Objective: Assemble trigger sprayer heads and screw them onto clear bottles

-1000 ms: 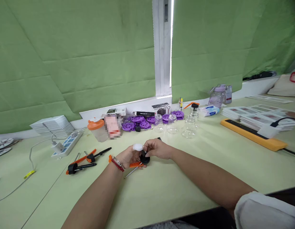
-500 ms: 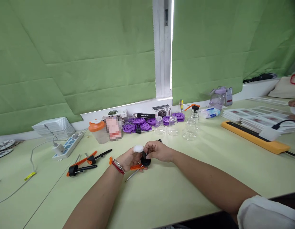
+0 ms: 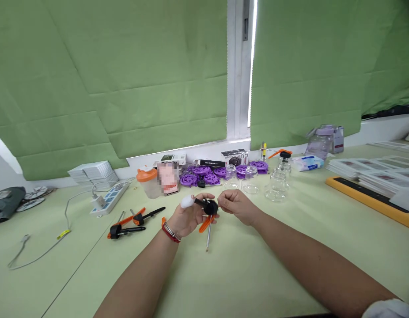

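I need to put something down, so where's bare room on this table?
Bare table lies between your left forearm and right forearm, and between the right forearm and the yellow strip. It's crowded along the back, with purple wheels and clear containers.

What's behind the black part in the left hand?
Fingers of the left hand show behind the black part. An orange strip and metal rod stick out below it. The rest behind it is covered.
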{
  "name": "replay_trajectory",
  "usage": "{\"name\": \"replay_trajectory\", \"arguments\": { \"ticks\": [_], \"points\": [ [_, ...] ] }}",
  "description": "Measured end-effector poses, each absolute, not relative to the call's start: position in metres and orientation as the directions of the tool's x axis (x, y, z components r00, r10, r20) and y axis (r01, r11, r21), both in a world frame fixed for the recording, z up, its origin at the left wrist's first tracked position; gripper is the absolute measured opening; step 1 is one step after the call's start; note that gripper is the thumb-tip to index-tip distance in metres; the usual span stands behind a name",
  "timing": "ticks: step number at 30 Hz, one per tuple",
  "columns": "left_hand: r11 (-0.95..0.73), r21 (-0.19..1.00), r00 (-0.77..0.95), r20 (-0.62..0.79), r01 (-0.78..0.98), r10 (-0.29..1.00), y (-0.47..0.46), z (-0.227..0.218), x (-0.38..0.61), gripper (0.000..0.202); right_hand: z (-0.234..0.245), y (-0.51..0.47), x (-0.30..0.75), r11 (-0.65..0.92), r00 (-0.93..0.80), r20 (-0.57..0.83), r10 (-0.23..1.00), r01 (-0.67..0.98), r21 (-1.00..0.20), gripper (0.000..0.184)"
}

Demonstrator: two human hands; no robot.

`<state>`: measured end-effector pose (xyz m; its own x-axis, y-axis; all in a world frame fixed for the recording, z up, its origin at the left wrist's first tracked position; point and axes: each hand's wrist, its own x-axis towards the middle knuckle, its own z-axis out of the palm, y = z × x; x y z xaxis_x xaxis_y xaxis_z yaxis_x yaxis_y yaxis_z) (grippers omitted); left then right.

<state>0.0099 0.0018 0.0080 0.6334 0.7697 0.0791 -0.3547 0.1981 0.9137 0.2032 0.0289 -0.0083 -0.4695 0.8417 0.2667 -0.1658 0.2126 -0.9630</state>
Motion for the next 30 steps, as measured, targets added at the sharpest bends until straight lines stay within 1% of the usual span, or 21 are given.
{"name": "replay_trajectory", "arguments": {
  "ticks": [2, 3, 4, 6, 7, 9, 11, 12, 14, 15, 17, 18, 20, 22, 23, 25, 27, 29, 30],
  "points": [
    [0.016, 0.897, 0.473, 0.216, -0.441, 0.854, 0.001, 0.006, 0.014, 0.057, -0.009, 0.031, 0.206, 0.191, -0.44, 0.239, 0.865, -0.149, -0.97, 0.042],
    [-0.088, 0.897, 0.384, 0.272, -0.433, 0.882, 0.001, 0.003, 0.017, 0.055, -0.01, 0.031, 0.206, 0.175, -0.45, 0.217, 0.866, -0.134, -0.975, 0.046],
    [-0.193, 0.902, 0.303, 0.321, -0.386, 0.897, 0.002, 0.0, 0.02, 0.055, -0.011, 0.031, 0.206, 0.153, -0.481, 0.191, 0.856, -0.117, -0.981, 0.05],
    [-0.393, 0.899, 0.194, 0.427, -0.194, 0.883, 0.002, -0.008, 0.026, 0.062, -0.013, 0.028, 0.203, 0.094, -0.583, 0.127, 0.802, -0.087, -0.992, 0.057],
    [-0.487, 0.87, 0.17, 0.493, -0.075, 0.853, 0.002, -0.012, 0.028, 0.07, -0.014, 0.025, 0.202, 0.064, -0.634, 0.095, 0.767, -0.071, -0.995, 0.058],
    [-0.643, 0.751, 0.184, 0.618, 0.152, 0.765, 0.001, -0.019, 0.032, 0.088, -0.013, 0.019, 0.198, 0.022, -0.7, 0.047, 0.713, -0.045, -0.999, 0.054],
    [-0.729, 0.61, 0.251, 0.687, 0.309, 0.682, 0.0, -0.022, 0.033, 0.1, -0.011, 0.014, 0.194, 0.026, -0.715, 0.044, 0.697, -0.035, -0.999, 0.044],
    [-0.752, 0.556, 0.284, 0.702, 0.354, 0.653, 0.0, -0.023, 0.033, 0.102, -0.01, 0.013, 0.193, 0.045, -0.712, 0.054, 0.7, -0.031, -0.998, 0.039],
    [-0.774, 0.498, 0.319, 0.716, 0.39, 0.621, 0.001, -0.023, 0.029, 0.101, -0.01, 0.015, 0.193, 0.13, -0.686, 0.09, 0.722, 0.007, -0.991, 0.032],
    [-0.771, 0.496, 0.309, 0.719, 0.399, 0.622, 0.001, -0.023, 0.027, 0.097, -0.012, 0.017, 0.193, 0.192, -0.665, 0.108, 0.739, 0.054, -0.98, 0.03],
    [-0.703, 0.559, 0.22, 0.692, 0.441, 0.688, 0.003, -0.021, 0.023, 0.086, -0.017, 0.022, 0.194, 0.324, -0.608, 0.145, 0.781, 0.194, -0.926, 0.028],
    [-0.633, 0.614, 0.153, 0.65, 0.471, 0.744, 0.004, -0.02, 0.02, 0.081, -0.02, 0.025, 0.195, 0.382, -0.584, 0.163, 0.795, 0.274, -0.882, 0.028],
    [-0.456, 0.723, 0.043, 0.511, 0.519, 0.859, 0.007, -0.019, 0.017, 0.074, -0.025, 0.028, 0.196, 0.474, -0.563, 0.195, 0.803, 0.406, -0.781, 0.027],
    [-0.323, 0.776, 0.026, 0.369, 0.541, 0.929, 0.011, -0.019, 0.014, 0.066, -0.029, 0.03, 0.195, 0.546, -0.57, 0.229, 0.789, 0.48, -0.686, 0.028],
    [-0.303, 0.78, 0.047, 0.332, 0.548, 0.942, 0.012, -0.019, 0.014, 0.061, -0.029, 0.029, 0.193, 0.572, -0.575, 0.244, 0.781, 0.501, -0.65, 0.028],
    [-0.34, 0.764, 0.092, 0.349, 0.548, 0.933, 0.015, -0.02, 0.013, 0.05, -0.03, 0.028, 0.19, 0.6, -0.58, 0.267, 0.77, 0.514, -0.613, 0.027],
    [-0.41, 0.732, 0.114, 0.419, 0.544, 0.901, 0.017, -0.02, 0.013, 0.045, -0.03, 0.026, 0.186, 0.61, -0.582, 0.288, 0.761, 0.49, -0.622, 0.025],
    [-0.434, 0.697, 0.088, 0.474, 0.57, 0.876, 0.018, -0.016, 0.011, 0.041, -0.03, 0.023, 0.184, 0.608, -0.585, 0.299, 0.754, 0.45, -0.654, 0.024],
    [-0.417, 0.68, 0.043, 0.495, 0.603, 0.868, 0.019, -0.014, 0.008, 0.04, -0.03, 0.022, 0.184, 0.597, -0.581, 0.294, 0.759, 0.439, -0.672, 0.024]
  ]
}}
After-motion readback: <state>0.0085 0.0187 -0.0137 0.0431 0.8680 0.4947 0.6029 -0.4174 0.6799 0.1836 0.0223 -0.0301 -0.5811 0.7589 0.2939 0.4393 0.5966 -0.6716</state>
